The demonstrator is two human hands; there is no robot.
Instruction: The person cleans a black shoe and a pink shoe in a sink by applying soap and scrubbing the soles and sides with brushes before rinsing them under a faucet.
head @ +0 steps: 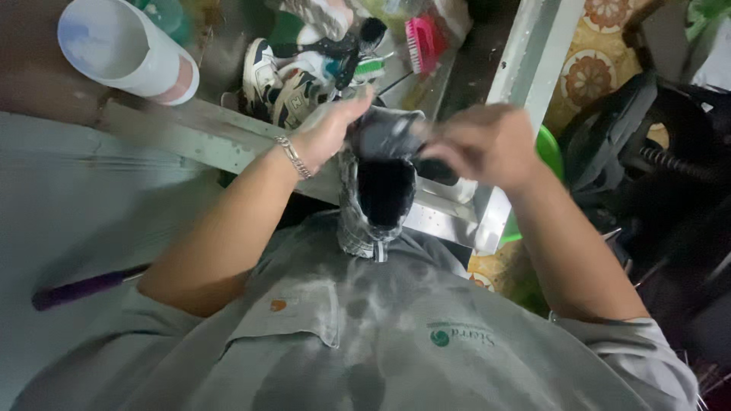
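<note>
A grey and black sneaker (377,205) is held upright against my chest, its dark opening facing the camera. My left hand (327,131), with a metal bracelet at the wrist, grips the sneaker's upper edge on the left side. My right hand (487,144) is closed at the sneaker's top right, over a dark object (436,170) that pokes out under the fingers. Motion blur hides what that object is. My grey shirt (381,342) shows wet patches.
Several more sneakers (285,84) lie piled beyond a metal ledge (183,133), with a pink brush (423,38) behind them. A white bucket (122,49) stands top left, a green basin (552,152) at right, a purple handle (84,288) lower left, and dark machinery (655,152) far right.
</note>
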